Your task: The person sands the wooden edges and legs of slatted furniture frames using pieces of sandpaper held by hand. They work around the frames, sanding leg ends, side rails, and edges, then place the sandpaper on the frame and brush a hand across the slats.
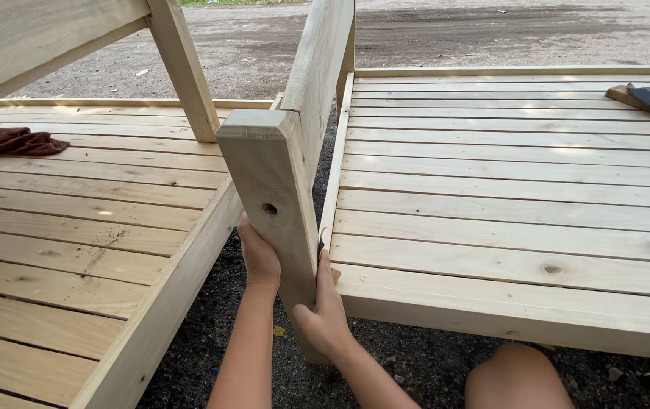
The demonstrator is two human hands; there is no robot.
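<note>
An upright pale wooden post with a round hole near its middle stands in the gap between two slatted wooden platforms. My left hand presses against the post's left edge. My right hand wraps the post's lower right edge, beside the corner of the right platform. A long board runs back from the post's top along that platform's left side.
The left slatted platform carries a dark red rag and a slanted wooden leg. A sanding block lies at the right platform's far corner. Gravel ground shows below and behind. My knee is at the bottom right.
</note>
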